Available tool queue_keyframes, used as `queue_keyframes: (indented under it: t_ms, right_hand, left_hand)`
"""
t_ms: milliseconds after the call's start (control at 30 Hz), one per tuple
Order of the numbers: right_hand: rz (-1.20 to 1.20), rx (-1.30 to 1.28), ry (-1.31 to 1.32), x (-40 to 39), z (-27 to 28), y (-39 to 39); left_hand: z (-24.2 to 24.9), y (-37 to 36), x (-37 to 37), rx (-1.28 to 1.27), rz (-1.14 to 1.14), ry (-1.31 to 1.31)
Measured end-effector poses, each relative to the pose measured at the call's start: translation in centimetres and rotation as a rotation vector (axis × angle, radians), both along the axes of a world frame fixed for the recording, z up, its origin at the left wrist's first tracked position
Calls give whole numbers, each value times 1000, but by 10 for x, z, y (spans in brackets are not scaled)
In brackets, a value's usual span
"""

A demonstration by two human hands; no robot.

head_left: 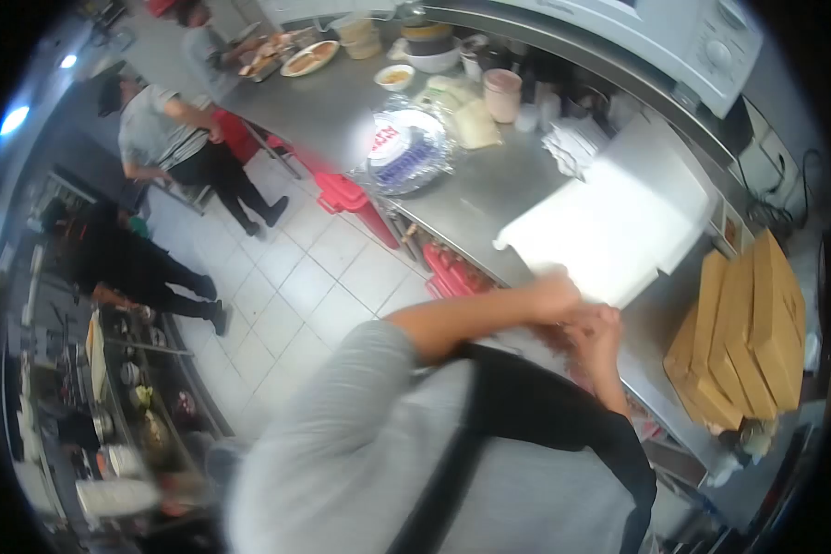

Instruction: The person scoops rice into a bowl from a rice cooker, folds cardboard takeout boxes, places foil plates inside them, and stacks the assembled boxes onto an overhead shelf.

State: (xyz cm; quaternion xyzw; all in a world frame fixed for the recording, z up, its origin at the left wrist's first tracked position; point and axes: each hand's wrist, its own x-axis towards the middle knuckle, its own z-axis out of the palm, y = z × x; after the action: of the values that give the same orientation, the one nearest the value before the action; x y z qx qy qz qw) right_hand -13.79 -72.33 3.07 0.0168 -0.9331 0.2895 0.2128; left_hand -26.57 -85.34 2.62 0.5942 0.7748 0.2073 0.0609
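Observation:
My left hand and my right hand are close together at the near edge of an open white cardboard box on the steel counter. Both hands look closed, fingers curled in, and blurred by motion. I cannot tell what they hold. The box's lid stands raised at the back, towards the wall. My left forearm crosses in front of my body, and the right one comes up from below.
Brown cardboard boxes stand at the right. Along the steel counter are a foil-wrapped round tray, a pink tub and a microwave. Red bins sit below. Co-workers stand at the left.

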Motion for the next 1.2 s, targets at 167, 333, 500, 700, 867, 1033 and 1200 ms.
queue_keyframes:
  t_ms: [167, 333, 500, 700, 867, 1033, 1200]
  right_hand:
    - [-70, 88, 36, 5, -2, 12]
    - [-133, 93, 27, 18, 35, 30]
    - [109, 74, -38, -31, 39, -24]
    - [26, 92, -527, -70, 23, -53]
    - [-13, 224, -104, -49, 6, -47]
    - [-14, -11, -345, -40, 13, -40]
    - [-121, -356, -602, -43, 4, -27]
  left_hand:
    - [-1, 0, 12, -35, 29, 176]
    - [27, -75, -32, 246, 91, -103]
    - [24, -144, -68, 156, 281, -93]
    - [1, -116, -61, 186, 15, 88]
    - [-4, -94, -65, 272, -14, 51]
    - [12, -91, -70, 277, -160, 71]
    - [9, -66, -56, 313, -278, 122]
